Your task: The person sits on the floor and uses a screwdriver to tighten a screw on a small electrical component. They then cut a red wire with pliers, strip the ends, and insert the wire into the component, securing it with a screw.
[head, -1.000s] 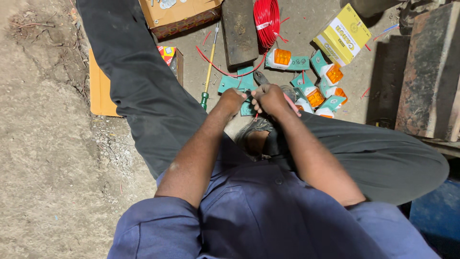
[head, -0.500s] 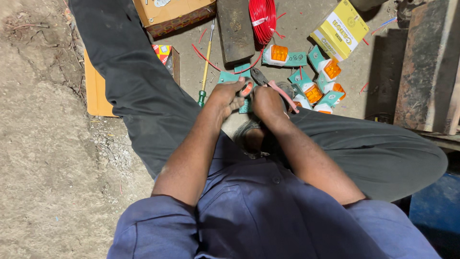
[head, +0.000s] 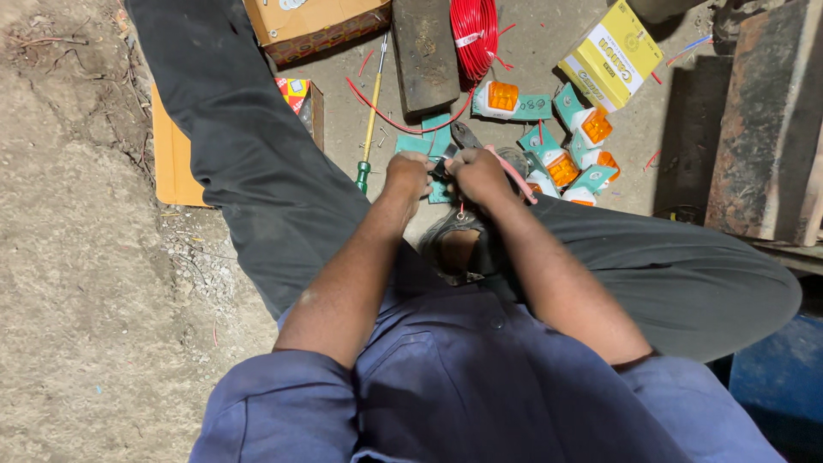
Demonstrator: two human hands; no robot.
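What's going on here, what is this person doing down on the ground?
A person sits on the ground with both hands close together over their lap. The right hand grips pliers with pink handles, and the left hand pinches a small dark part right at the tool's jaws. In front lie a red wire coil, a yellow-handled screwdriver, several small orange lamps in teal packs and a yellow box.

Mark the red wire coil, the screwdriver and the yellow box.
red wire coil [head: 474, 34], head view, on the middle of the loops
screwdriver [head: 373, 107], head view, on the yellow shaft
yellow box [head: 610, 57], head view, top face
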